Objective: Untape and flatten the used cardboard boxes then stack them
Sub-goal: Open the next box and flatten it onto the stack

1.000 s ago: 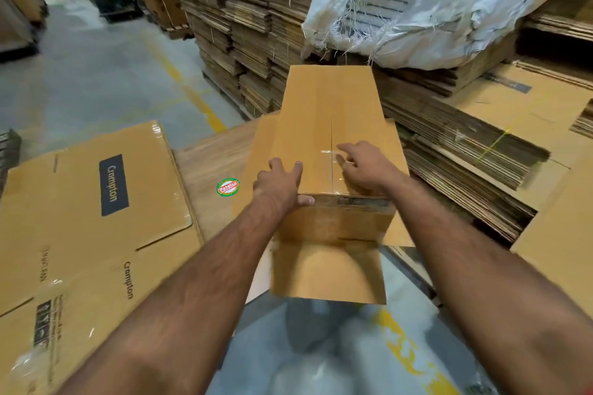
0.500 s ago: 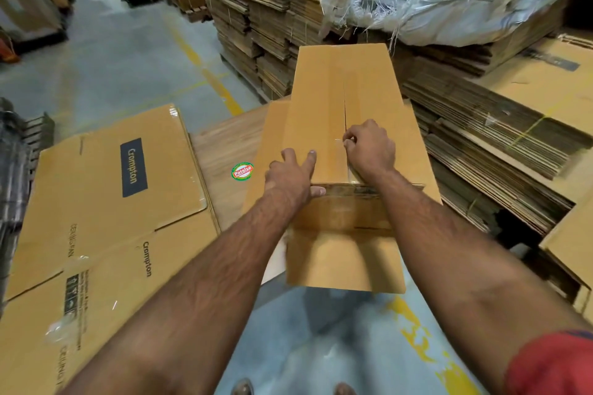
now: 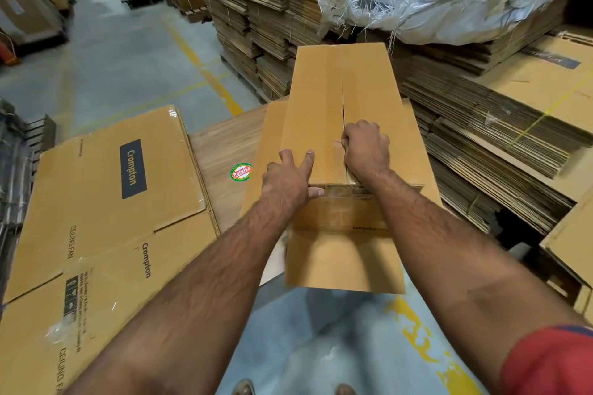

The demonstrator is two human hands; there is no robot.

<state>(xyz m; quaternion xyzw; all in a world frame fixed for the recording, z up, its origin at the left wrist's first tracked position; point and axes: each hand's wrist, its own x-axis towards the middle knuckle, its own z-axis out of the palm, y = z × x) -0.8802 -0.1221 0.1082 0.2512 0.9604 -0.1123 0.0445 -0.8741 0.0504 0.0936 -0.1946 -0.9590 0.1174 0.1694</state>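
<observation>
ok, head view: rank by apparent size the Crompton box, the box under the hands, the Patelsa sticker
1. Crompton box, flattened, largest, though nearer the camera.
2. Box under the hands, smaller.
3. Patelsa sticker, by far smallest.

One wide camera on my head looks forward and down along my arms, close over the box [image 3: 340, 112] on the table's [image 3: 224, 151] near edge, floor [image 3: 128, 67] beyond.

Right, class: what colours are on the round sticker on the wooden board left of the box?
The round sticker is green-rimmed with a red band, white lettering; head view.
</observation>
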